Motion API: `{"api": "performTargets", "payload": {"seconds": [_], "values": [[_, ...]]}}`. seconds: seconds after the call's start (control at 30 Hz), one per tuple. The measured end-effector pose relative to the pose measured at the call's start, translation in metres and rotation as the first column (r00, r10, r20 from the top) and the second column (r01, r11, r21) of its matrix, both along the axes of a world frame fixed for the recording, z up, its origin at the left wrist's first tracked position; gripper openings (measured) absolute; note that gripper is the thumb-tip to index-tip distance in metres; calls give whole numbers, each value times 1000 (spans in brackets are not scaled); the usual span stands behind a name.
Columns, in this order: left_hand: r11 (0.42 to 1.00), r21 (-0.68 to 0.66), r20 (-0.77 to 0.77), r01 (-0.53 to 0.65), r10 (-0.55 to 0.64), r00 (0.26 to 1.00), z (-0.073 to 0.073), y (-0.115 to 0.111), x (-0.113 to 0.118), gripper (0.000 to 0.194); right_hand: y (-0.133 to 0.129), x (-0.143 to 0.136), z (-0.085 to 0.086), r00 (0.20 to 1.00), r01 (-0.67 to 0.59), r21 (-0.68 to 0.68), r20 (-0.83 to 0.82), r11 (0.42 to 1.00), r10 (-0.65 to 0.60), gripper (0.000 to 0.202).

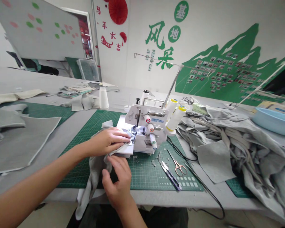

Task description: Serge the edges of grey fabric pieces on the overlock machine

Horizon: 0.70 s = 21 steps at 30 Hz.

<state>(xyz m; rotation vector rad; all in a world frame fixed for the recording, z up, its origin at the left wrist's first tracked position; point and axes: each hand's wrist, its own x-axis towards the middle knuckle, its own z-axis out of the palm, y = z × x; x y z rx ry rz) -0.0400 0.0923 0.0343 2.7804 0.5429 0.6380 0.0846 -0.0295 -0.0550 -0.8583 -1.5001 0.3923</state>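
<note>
A white overlock sewing machine (146, 126) stands on a green cutting mat, its needle area lit. Grey fabric (95, 167) runs from the machine's bed down over the table's front edge. My left hand (112, 139) lies flat on the fabric with fingers stretched out, fingertips close to the presser foot. Below it, my right hand (118, 177) has its fingers curled at the fabric's edge, with thumb and index finger on the cloth. The fabric under my left palm is hidden.
Scissors (178, 164) and thread snips (171, 175) lie right of the machine among thread scraps. A heap of grey fabric (216, 158) and a blue basin (273, 120) are further right. Thread cones (177, 118) stand behind the machine. Grey panels (26, 136) lie left.
</note>
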Motion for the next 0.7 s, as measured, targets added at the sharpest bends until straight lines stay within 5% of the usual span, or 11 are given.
{"api": "performTargets", "payload": {"seconds": [0.37, 0.7], "values": [[984, -51, 48, -168, 171, 984, -12, -27, 5, 31, -10, 7, 0, 990, 79, -3, -121, 997, -79, 17], [983, -31, 8, -183, 184, 983, -16, -36, 6, 36, -11, 9, 2, 986, 94, -5, -141, 996, -94, 15]]}}
